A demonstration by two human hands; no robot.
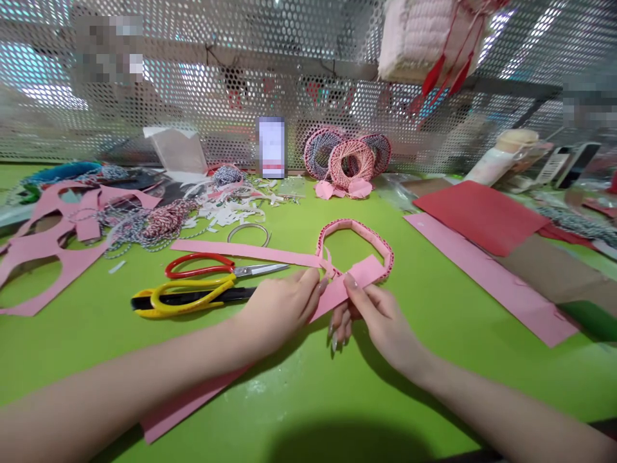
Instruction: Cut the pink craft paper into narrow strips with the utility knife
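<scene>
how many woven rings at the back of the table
3: the pink ring in front, the left bluish ring and the right bluish ring behind it; more may be hidden.

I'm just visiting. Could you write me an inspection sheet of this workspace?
Surface: shiny green tabletop, partly covered.
Job's things: wide pink paper-like strip at the near side of a pink ring with a red-patterned edge; narrower pink paper-like strip running left from beside the ring.
Clutter: metal-bladed scissors with red and yellow handles; long black-and-yellow tool beside them; shredded white scraps; pink sheet with rounded cut-outs; flat red sheet at right.
Hands: right hand pinches the wide strip; left hand is curled against it, its grip partly hidden.
Cables: nothing seen.
Surroundings: perforated metal panel behind; pink-edged, string-woven rings and a lit upright screen before it.
</scene>
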